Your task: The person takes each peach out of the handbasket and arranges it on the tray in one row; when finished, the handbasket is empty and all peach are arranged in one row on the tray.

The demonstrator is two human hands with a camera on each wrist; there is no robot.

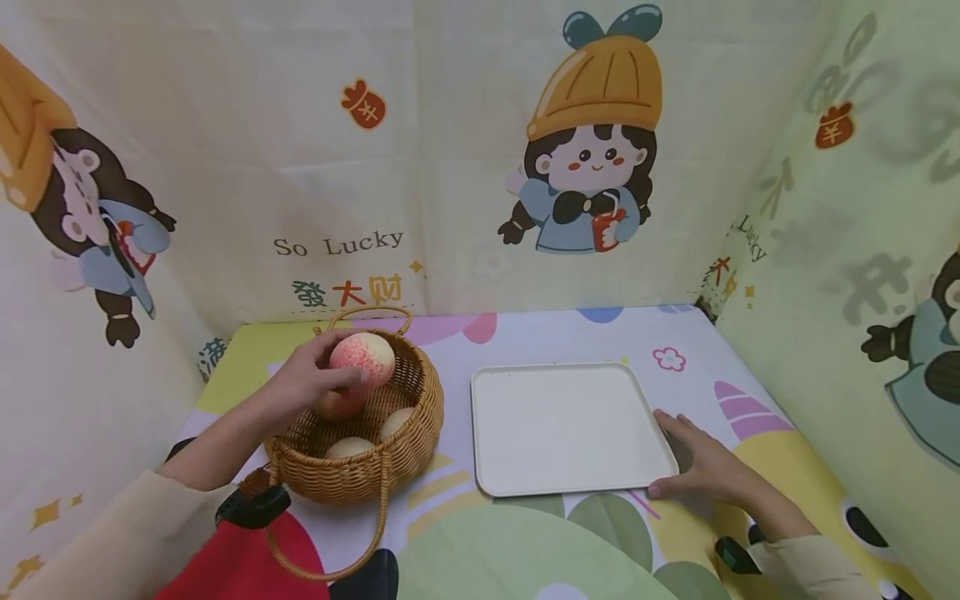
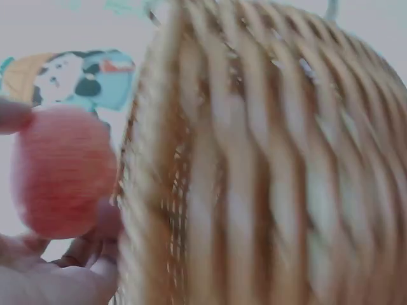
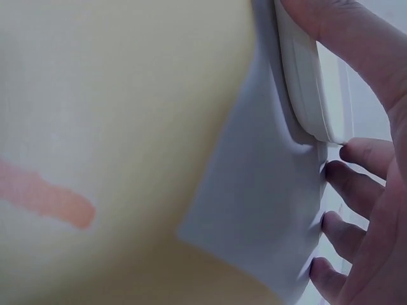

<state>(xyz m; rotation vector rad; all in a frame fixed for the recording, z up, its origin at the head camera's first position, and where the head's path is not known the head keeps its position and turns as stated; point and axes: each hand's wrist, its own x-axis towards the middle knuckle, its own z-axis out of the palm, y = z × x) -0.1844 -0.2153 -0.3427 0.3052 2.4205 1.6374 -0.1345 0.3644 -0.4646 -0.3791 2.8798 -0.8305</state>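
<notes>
— Over the far part of the basket's (image 1: 352,483) mouth, left half of the table: left hand (image 1: 306,379) grasps a pink-speckled peach (image 1: 365,357), thumb and fingers round it. Right hand?

— Not clenched. Relaxed fingers lie against the white tray's (image 1: 562,429) right edge, thumb at its near right corner.

— Likely failures?

— One, slip: the peach is round, and a loose grip could drop it onto the other fruits (image 1: 350,448) below. Two, snag: the near handle (image 1: 384,500) droops close to the dark wrist mount (image 1: 253,507); if caught, it might tip the basket. Three, slide: a push from the right hand could shift the tray, which looks light.

— Surface and room, from where we stand?

— Printed cloth (image 1: 570,558) under everything, with green, yellow and red shapes. Cream fabric (image 1: 450,167) walls far, left and right, bearing cartoon figures (image 1: 592,158) in orange hats. "So Lucky" lettering (image 1: 337,243) on the far one. Basket and tray stand apart.
</notes>
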